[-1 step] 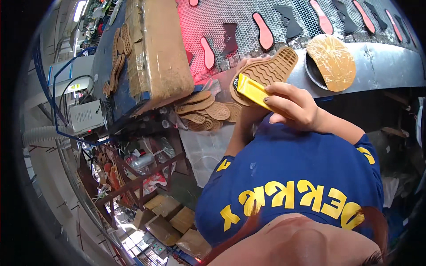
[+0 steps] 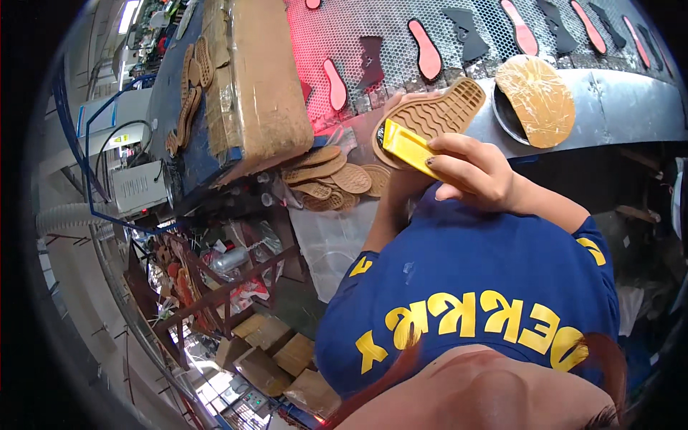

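Note:
A brown shoe sole (image 2: 446, 109) with wavy grooves and a gridded end is held up at chest height, tilted, its patterned side showing. My left hand (image 2: 400, 101) grips it from behind. Most of that hand is hidden, but some fingers show past the upper edge. In my right hand (image 2: 479, 170) is a brush (image 2: 410, 147) with a flat yellow handle, pinched between thumb and fingers. Its short black end rests at the sole's rounded lower-left end.
Black-edged pink insoles (image 2: 426, 51) and dark cut pieces lie on a mesh surface (image 2: 390, 21) beyond. A round tan-covered container (image 2: 536, 100) stands on the metal ledge (image 2: 616, 107). Left are a pile of brown soles (image 2: 351, 179) and a large cardboard box (image 2: 269, 79).
The sole has shifted very slightly to the right at its gridded end. Both hands keep nearly the same place.

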The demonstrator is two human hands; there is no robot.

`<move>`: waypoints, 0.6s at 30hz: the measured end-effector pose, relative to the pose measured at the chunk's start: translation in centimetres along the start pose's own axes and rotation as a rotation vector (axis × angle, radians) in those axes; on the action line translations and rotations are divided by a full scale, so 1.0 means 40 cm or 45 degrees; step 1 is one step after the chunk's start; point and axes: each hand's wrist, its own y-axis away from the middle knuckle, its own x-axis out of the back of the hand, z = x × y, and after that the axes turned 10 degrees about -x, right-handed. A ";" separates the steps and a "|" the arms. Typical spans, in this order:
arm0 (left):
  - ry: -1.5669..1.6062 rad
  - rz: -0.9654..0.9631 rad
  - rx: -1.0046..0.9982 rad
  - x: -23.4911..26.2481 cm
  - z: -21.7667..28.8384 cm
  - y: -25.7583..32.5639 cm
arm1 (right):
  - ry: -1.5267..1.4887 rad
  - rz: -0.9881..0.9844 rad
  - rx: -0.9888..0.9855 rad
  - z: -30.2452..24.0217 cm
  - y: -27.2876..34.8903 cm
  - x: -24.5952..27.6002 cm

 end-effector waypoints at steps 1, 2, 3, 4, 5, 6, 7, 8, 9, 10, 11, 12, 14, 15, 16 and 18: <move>-0.085 -0.085 0.001 -0.009 0.005 0.000 | -0.006 -0.009 0.008 0.003 0.000 0.002; -0.168 -0.168 -0.005 -0.019 0.011 0.001 | -0.003 -0.023 0.011 0.005 0.000 0.004; -0.073 -0.169 -0.015 -0.006 0.005 0.005 | -0.010 -0.040 0.018 0.005 -0.004 0.006; -0.027 -0.170 -0.027 0.000 0.003 0.012 | -0.017 -0.056 0.026 0.005 -0.007 0.009; 0.019 -0.173 -0.038 0.003 0.003 0.017 | -0.030 -0.083 0.029 0.005 -0.008 0.011; 0.020 -0.181 -0.046 -0.014 0.013 0.018 | -0.036 -0.107 0.029 0.008 -0.008 0.012; -0.004 -0.205 -0.056 -0.016 0.014 0.018 | -0.041 -0.130 0.029 0.011 -0.008 0.015; -0.027 -0.229 -0.067 -0.019 0.015 0.018 | -0.061 -0.209 0.016 0.018 -0.006 0.023; -0.080 -0.265 -0.083 -0.011 0.012 0.018 | -0.087 -0.290 0.005 0.026 -0.005 0.033; -0.149 -0.311 -0.089 -0.005 0.010 0.017 | -0.112 -0.371 -0.007 0.033 -0.006 0.044; -0.219 -0.359 -0.097 0.002 0.009 0.014 | -0.148 -0.406 -0.034 0.036 -0.009 0.054; -0.303 -0.418 -0.094 0.006 0.011 0.009 | -0.146 -0.445 -0.055 0.037 -0.018 0.068; -0.387 -0.488 -0.126 0.013 0.006 0.011 | -0.141 -0.524 -0.099 0.039 -0.028 0.092; -0.388 -0.508 -0.172 0.009 0.004 0.006 | -0.167 -0.493 -0.137 0.045 -0.027 0.103; -0.389 -0.528 -0.218 0.000 0.003 0.001 | -0.197 -0.406 -0.149 0.048 -0.026 0.111; -0.207 -0.243 -0.122 -0.012 0.003 0.003 | -0.209 -0.240 -0.150 0.066 -0.027 0.142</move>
